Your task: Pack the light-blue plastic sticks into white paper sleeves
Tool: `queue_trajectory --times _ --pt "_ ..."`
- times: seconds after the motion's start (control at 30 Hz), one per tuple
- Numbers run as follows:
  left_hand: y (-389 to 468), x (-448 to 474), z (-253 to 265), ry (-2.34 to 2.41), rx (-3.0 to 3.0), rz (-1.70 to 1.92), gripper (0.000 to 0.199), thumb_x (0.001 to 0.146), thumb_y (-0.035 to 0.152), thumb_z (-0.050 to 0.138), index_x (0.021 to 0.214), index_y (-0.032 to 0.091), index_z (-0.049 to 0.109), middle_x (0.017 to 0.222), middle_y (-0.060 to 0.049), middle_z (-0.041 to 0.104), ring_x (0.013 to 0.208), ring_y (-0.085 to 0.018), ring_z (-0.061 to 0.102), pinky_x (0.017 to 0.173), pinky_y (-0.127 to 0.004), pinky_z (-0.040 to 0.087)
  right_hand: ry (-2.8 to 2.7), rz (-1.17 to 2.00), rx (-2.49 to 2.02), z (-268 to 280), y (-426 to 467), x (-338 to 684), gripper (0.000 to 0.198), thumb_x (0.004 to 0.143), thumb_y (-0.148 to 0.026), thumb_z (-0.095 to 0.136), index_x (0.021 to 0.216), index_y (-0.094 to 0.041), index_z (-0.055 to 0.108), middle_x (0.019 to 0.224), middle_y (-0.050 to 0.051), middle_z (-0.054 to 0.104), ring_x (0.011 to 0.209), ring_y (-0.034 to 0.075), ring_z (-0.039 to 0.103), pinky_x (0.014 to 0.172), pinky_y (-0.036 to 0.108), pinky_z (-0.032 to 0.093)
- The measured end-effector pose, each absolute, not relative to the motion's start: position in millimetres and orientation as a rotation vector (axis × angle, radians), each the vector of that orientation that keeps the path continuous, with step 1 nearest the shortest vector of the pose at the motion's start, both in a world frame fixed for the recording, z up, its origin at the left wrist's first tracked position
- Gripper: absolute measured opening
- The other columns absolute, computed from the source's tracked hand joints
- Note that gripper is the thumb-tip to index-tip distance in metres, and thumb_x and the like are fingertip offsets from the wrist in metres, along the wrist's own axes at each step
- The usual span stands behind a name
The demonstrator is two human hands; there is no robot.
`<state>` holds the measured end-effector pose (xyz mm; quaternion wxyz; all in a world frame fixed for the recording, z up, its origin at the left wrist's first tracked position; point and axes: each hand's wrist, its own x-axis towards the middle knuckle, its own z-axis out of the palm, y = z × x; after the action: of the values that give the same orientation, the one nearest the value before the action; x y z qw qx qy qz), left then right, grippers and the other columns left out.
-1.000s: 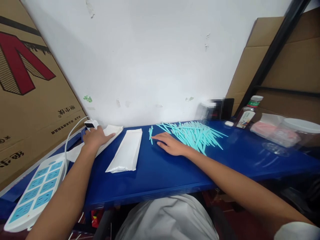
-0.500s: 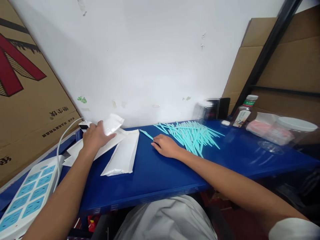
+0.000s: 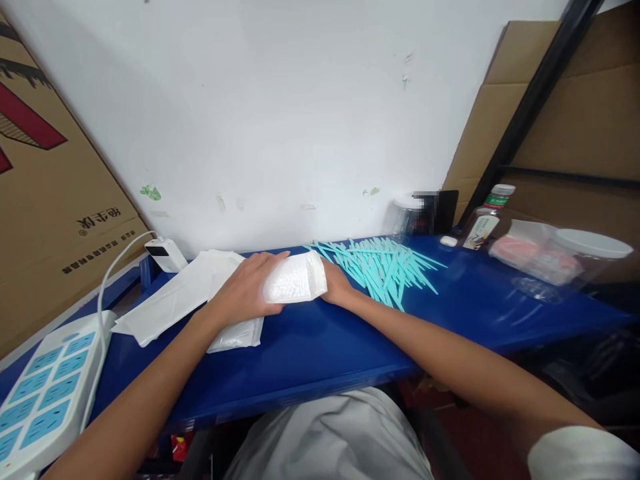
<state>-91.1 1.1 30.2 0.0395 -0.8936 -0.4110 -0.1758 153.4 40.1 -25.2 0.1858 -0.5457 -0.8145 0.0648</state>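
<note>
My left hand (image 3: 247, 287) is closed on a white padded envelope (image 3: 296, 279), with its bubbly end pointing right. Behind that end is my right hand (image 3: 338, 283); its fingers are hidden, so I cannot see what they hold. Below my left hand, another padded envelope (image 3: 239, 335) lies partly covered on the blue table (image 3: 320, 357). More white envelopes (image 3: 173, 300) are spread to the left. A pile of thin turquoise plastic sticks (image 3: 387, 267), some with blade-like ends, lies just beyond my right wrist.
At the left are a white power strip (image 3: 70, 340) and a small white device (image 3: 166, 255) with a cable. A bottle (image 3: 484, 223), a clear jar (image 3: 590, 263) and a pink packet (image 3: 520, 250) stand at the right. A white wall (image 3: 300, 133) closes the back.
My left hand has lifted an envelope and moved it right, up against my right hand. The single turquoise stick by my right fingers no longer shows.
</note>
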Motion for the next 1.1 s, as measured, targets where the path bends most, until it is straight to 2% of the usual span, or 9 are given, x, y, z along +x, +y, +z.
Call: queue_trajectory --times 0.07,0.23,0.33,0.47,0.67,0.87,1.1 --pt "3 -94 30 -1.327 -2.741 -0.51 0.104 0.075 0.044 0.081 0.165 0.028 0.032 0.149 -0.012 0.054 0.135 -0.038 0.053 0.114 -0.05 0.041 -2.329 0.168 -1.602 -23 43 158 0.019 0.101 -0.022 0.056 0.109 -0.017 0.073 0.122 0.014 0.071 0.107 0.026 0.067 0.084 0.031 0.049" --pt "14 -110 27 -1.49 -2.682 -0.422 0.104 0.075 0.073 0.075 0.162 0.026 0.041 0.145 -0.015 0.057 0.13 -0.042 0.055 0.11 -0.052 0.044 -2.389 0.149 -1.666 -17 51 174 0.027 0.105 -0.028 0.054 0.101 -0.014 0.077 0.115 0.02 0.073 0.111 0.03 0.067 0.087 0.035 0.049" --pt "21 -120 27 -1.548 -2.657 -0.404 0.099 0.078 0.075 0.07 0.16 0.026 0.044 0.142 -0.015 0.06 0.128 -0.042 0.056 0.108 -0.053 0.045 -2.465 0.134 -1.665 -13 52 185 0.031 0.106 -0.03 0.055 0.095 -0.011 0.077 0.109 0.023 0.074 0.11 0.034 0.067 0.091 0.038 0.049" --pt "23 -126 29 -1.584 -2.617 -0.39 0.094 0.082 0.071 0.068 0.159 0.023 0.046 0.143 -0.014 0.062 0.13 -0.04 0.056 0.108 -0.051 0.046 -2.538 0.135 -1.637 -7 50 200 0.029 0.107 -0.027 0.053 0.104 -0.007 0.075 0.117 0.025 0.072 0.109 0.034 0.067 0.092 0.038 0.048" --pt "21 -127 33 -1.606 -2.611 -0.387 0.094 0.082 0.072 0.068 0.159 0.022 0.046 0.148 -0.014 0.06 0.133 -0.04 0.055 0.109 -0.05 0.046 -2.617 0.194 -1.629 2 48 221 0.025 0.104 -0.025 0.057 0.089 -0.012 0.072 0.109 0.021 0.072 0.095 0.03 0.068 0.077 0.034 0.047" --pt "22 -127 30 -1.604 -2.658 -0.367 0.097 0.081 0.078 0.066 0.161 0.027 0.044 0.148 -0.014 0.06 0.134 -0.041 0.055 0.108 -0.05 0.045 -2.566 0.368 -1.594 10 53 241 0.03 0.105 -0.034 0.056 0.083 -0.018 0.068 0.084 0.011 0.071 0.071 0.024 0.063 0.063 0.032 0.041" --pt "21 -125 31 -1.612 -2.661 -0.363 0.098 0.081 0.079 0.066 0.161 0.027 0.044 0.15 -0.013 0.058 0.137 -0.042 0.053 0.113 -0.052 0.042 -2.438 0.492 -1.448 8 53 232 0.021 0.102 -0.03 0.061 0.087 -0.018 0.071 0.086 0.008 0.075 0.073 0.02 0.065 0.064 0.029 0.041"
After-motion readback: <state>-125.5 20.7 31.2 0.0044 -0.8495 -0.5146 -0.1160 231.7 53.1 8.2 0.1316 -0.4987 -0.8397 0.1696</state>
